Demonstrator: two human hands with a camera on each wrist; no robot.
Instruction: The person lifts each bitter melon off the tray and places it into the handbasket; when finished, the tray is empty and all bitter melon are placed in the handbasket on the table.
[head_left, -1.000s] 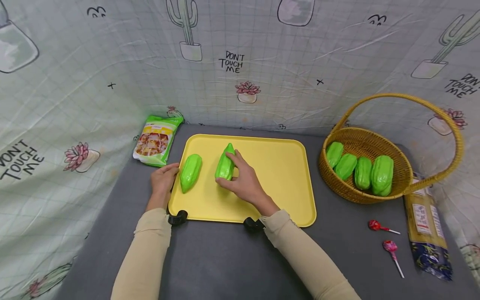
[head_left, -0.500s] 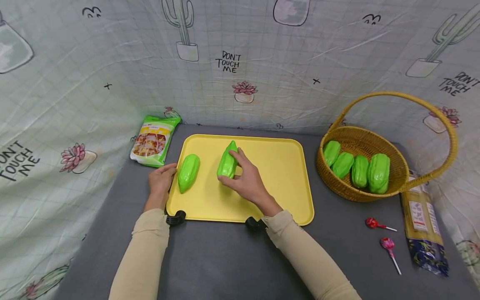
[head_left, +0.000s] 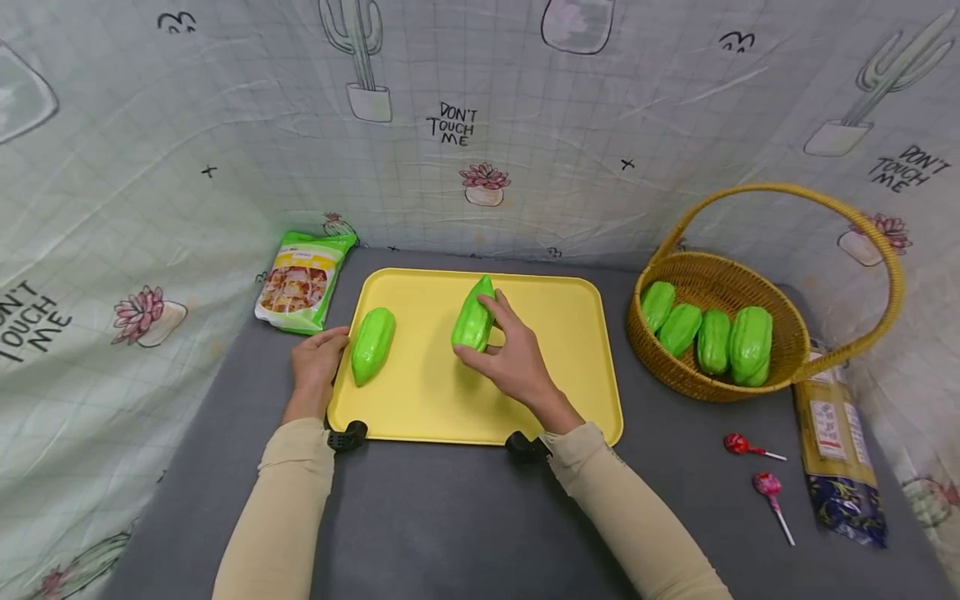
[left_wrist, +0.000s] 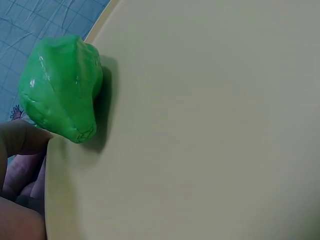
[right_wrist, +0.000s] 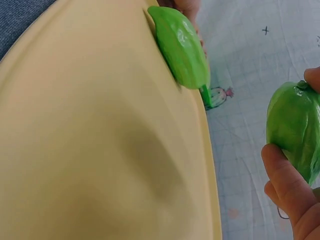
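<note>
In the head view my right hand (head_left: 513, 358) holds a glossy green ridged fruit (head_left: 471, 321) with a pointed tip between thumb and fingers. The fruit is raised over the middle of the yellow tray (head_left: 555, 367); in the right wrist view a soft shadow lies on the tray below. A second, similar green fruit (head_left: 372, 346) lies near the tray's left edge. My left hand (head_left: 317, 367) grips that edge; in the left wrist view a fingertip bends onto the rim beside the second fruit (left_wrist: 60, 90), with other fingers outside it.
At the right stands a wicker basket (head_left: 675, 375) with a tall handle, holding several more green fruits. Two lollipops (head_left: 738, 443) and a long gold-and-blue packet (head_left: 836, 450) lie nearby. A green snack bag (head_left: 303, 283) sits behind my left hand, before the patterned cloth.
My right hand has lifted its green fruit off the tray and carried it a little to the right. My left hand stays at the tray's edge. The view has shifted slightly.
</note>
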